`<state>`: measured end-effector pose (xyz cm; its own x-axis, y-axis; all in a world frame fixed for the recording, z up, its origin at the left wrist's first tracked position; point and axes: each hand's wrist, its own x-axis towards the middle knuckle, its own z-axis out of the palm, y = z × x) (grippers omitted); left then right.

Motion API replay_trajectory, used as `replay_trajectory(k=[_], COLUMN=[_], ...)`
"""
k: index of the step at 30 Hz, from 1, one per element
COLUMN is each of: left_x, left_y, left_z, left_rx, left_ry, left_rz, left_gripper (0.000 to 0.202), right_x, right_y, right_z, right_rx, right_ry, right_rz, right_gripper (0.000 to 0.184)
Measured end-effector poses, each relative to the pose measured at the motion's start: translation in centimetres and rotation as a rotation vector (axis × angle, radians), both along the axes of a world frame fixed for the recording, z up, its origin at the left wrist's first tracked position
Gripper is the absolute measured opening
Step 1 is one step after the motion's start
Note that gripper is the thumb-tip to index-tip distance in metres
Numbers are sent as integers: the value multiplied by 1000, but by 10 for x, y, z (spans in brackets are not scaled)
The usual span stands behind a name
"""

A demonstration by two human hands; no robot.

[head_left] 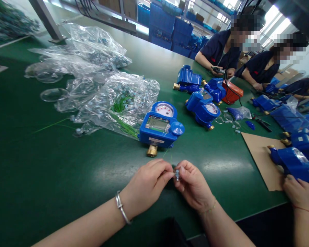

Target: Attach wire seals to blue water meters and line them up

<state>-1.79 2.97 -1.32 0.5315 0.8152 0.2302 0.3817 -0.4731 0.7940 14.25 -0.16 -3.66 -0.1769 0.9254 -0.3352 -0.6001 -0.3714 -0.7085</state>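
Observation:
Over the table's front part, my right hand (194, 187) pinches a small clear-blue wire seal (177, 175) between thumb and fingers. My left hand (150, 183), with a silver bangle at the wrist, has its thumb and forefinger pressed together right beside the seal. What lies between those fingertips is too small to make out. Thin green strands rise just behind the fingers. A blue water meter (154, 140) with a round dial, a small display and a brass threaded end stands just beyond both hands. Behind it, a clear plastic bag (141, 85) holds many such seals with green wires.
More bagged seals (103, 51) lie at the back left. Several blue meters (202, 106) and a red box (231, 92) stand right of centre. A brown cardboard sheet (260, 161) lies at right, where a co-worker's hand (300, 192) touches a meter. Other people sit farther back.

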Motion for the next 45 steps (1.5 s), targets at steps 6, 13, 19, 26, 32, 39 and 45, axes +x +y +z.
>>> replay_trajectory(k=[6, 13, 19, 26, 32, 39, 45], left_x=[0, -3, 0, 4, 6, 8, 9], left_y=[3, 5, 4, 8, 8, 4, 1], left_z=[-1, 0, -5, -9, -6, 0, -5], left_rx=[-127, -148, -379, -824, -901, -710, -452], left_ry=[-71, -79, -245, -518, -561, -458, -384], left_rz=[89, 162, 49, 17, -20, 146, 98], left_gripper=[12, 12, 4, 36, 20, 15, 12], right_x=[0, -4, -3, -4, -5, -5, -8], right_y=[0, -5, -5, -5, -9, -20, -22], right_z=[2, 6, 3, -3, -5, 1, 7], right_rx=[0, 71, 81, 105, 202, 604, 790], right_ry=[28, -55, 24, -5, -207, -1043, -1279], right_rz=[17, -10, -30, -30, -41, -118, -139], right_gripper=[18, 18, 13, 15, 16, 13, 19])
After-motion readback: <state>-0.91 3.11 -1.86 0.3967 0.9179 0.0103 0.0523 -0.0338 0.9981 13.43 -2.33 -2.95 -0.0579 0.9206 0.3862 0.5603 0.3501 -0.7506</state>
